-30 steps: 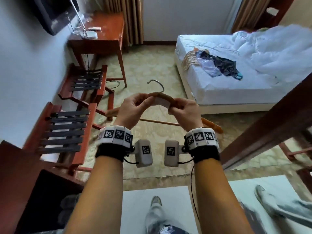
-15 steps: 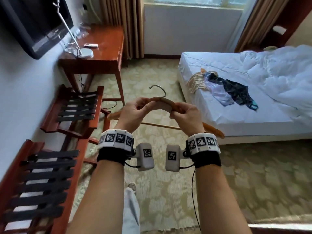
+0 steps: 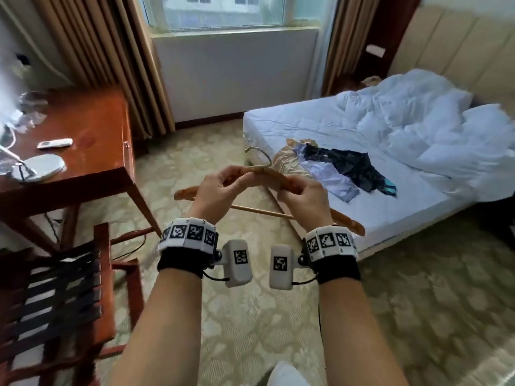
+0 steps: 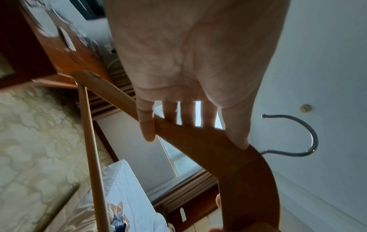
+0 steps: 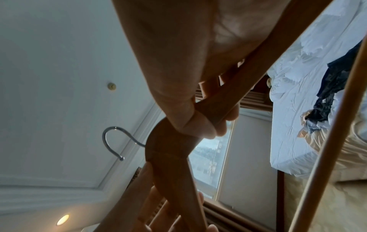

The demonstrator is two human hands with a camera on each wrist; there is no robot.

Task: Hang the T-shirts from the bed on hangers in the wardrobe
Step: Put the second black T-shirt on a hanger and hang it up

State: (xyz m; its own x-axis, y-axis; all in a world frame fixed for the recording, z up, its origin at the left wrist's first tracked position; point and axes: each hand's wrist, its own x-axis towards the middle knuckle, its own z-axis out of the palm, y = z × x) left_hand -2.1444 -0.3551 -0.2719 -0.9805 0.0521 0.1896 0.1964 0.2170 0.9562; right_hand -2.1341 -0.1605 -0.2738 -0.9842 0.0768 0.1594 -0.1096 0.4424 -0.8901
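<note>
We grip a wooden hanger (image 3: 274, 176) in both hands, left hand (image 3: 213, 196) and right hand (image 3: 303, 201) curled round its arms. The T-shirts (image 3: 340, 168) lie heaped on the white bed (image 3: 390, 215), beyond patterned carpet (image 3: 418, 302); a red-brown desk (image 3: 92, 129) stands left by the curtained window (image 3: 223, 9).

- The head camera looked forward and down from standing height across the carpet toward the bed (image 3: 320, 129) and window, both forearms reaching out in the foreground.
- The left wrist camera sat very close under the left hand (image 4: 188, 66), looking along the palm and up at the ceiling.
- The right wrist camera sat equally close under the right hand (image 5: 178, 62), tilted up likewise.
- All three views shared the wooden hanger (image 3: 274, 175) (image 4: 208, 147) (image 5: 166, 150) and the bed's near corner.
</note>
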